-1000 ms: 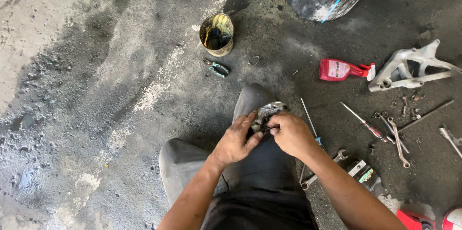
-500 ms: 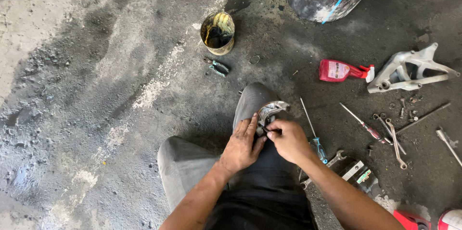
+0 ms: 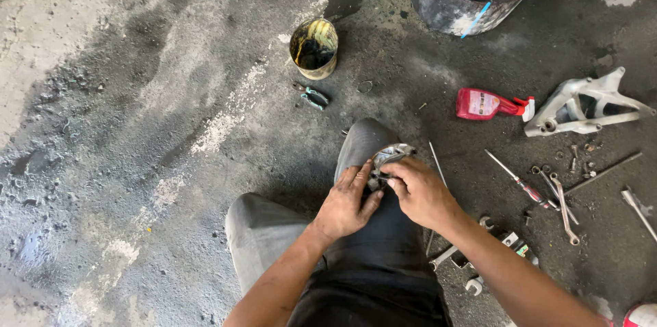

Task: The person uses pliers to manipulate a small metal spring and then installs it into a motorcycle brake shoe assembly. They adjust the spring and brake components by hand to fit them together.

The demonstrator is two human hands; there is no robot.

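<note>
Both hands work one small metal part (image 3: pixel 389 157) resting on the near knee: left hand (image 3: pixel 345 202) steadies it, right hand (image 3: pixel 417 191) fingers pinch its edge. Screwdriver (image 3: pixel 517 181) lies right on the floor.

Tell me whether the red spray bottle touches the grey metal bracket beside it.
Apart. The head view shows a strip of bare floor between the red spray bottle nozzle and the grey metal bracket.

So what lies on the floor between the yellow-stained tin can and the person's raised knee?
In the head view, small pliers lie between the tin can and the knee; otherwise stained concrete.
</note>
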